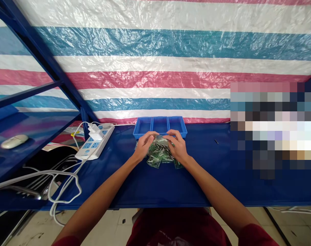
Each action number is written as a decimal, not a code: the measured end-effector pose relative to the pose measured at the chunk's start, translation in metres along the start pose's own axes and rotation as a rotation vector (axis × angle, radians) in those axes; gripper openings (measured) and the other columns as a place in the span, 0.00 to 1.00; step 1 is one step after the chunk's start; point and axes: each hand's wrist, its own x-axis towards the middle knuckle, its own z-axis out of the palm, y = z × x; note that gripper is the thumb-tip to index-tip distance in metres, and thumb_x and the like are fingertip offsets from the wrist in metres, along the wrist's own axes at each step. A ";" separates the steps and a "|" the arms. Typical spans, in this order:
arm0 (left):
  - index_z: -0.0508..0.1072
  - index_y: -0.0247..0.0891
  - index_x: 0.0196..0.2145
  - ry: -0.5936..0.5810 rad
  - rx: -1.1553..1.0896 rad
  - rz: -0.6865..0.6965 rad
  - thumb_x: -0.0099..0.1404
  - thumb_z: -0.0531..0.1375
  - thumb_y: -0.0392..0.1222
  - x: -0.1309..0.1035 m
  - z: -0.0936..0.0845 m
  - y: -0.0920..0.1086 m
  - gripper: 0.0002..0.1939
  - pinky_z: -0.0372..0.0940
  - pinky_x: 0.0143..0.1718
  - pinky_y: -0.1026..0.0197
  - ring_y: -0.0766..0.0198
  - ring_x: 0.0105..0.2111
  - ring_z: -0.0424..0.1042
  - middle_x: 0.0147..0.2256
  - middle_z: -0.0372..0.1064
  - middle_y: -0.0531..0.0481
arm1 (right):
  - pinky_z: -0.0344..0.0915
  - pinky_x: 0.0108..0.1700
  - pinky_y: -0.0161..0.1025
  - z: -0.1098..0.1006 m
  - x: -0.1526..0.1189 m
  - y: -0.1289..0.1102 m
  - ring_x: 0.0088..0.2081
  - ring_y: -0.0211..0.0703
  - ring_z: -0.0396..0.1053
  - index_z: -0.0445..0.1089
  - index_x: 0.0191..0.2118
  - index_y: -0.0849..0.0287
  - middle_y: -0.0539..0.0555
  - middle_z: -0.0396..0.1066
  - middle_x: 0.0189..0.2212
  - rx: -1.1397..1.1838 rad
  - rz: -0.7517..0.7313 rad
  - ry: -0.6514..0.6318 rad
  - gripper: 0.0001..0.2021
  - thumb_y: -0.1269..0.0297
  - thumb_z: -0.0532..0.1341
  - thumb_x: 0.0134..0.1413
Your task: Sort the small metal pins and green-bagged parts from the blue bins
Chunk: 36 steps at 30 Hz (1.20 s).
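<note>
A heap of small green-tinted clear plastic bags (161, 150) lies on the blue table. Short, thin metal pieces show in and among the bags; their exact kind is too small to make out. My left hand (144, 146) curves around the heap's left side, its fingers reaching toward the middle and the thumb apart from the palm. On the opposite side my right hand (178, 146) arches over the bags with its fingers spread and bent. Both hands touch or hover at the heap's edge, and neither visibly grips a piece. Some bags are hidden under the hands.
Just behind the heap stands a blue three-compartment tray (159, 118). A white power strip (94, 145) with plugs and cables lies to the left. One small dark metal piece (216, 141) rests to the right. A mouse (14, 141) sits on the left shelf. The far right is pixelated.
</note>
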 end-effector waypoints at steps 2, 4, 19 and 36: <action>0.74 0.35 0.40 -0.019 0.035 0.088 0.63 0.52 0.64 0.000 -0.001 -0.002 0.28 0.66 0.37 0.59 0.58 0.39 0.69 0.43 0.68 0.40 | 0.69 0.37 0.39 -0.001 0.001 -0.001 0.37 0.42 0.70 0.73 0.40 0.58 0.58 0.70 0.37 0.010 0.039 0.008 0.11 0.68 0.53 0.63; 0.74 0.34 0.39 -0.014 0.077 0.102 0.61 0.57 0.62 0.001 -0.001 -0.005 0.26 0.66 0.39 0.59 0.59 0.37 0.69 0.42 0.70 0.41 | 0.69 0.38 0.38 0.000 0.002 -0.002 0.34 0.42 0.71 0.73 0.39 0.58 0.56 0.72 0.32 0.024 0.066 0.002 0.10 0.66 0.54 0.63; 0.64 0.37 0.55 -0.078 -0.182 -0.082 0.60 0.63 0.48 0.002 -0.001 -0.001 0.27 0.65 0.30 0.64 0.67 0.23 0.68 0.21 0.66 0.56 | 0.72 0.41 0.42 0.000 -0.003 0.002 0.49 0.46 0.66 0.69 0.53 0.51 0.60 0.61 0.54 -0.044 0.024 -0.065 0.20 0.74 0.48 0.61; 0.72 0.37 0.38 0.110 -0.090 -0.108 0.59 0.63 0.50 0.004 0.000 -0.009 0.15 0.63 0.27 0.64 0.65 0.23 0.69 0.24 0.71 0.53 | 0.70 0.40 0.37 -0.003 -0.002 -0.003 0.36 0.40 0.72 0.65 0.57 0.56 0.57 0.72 0.41 0.057 0.183 -0.041 0.19 0.67 0.46 0.66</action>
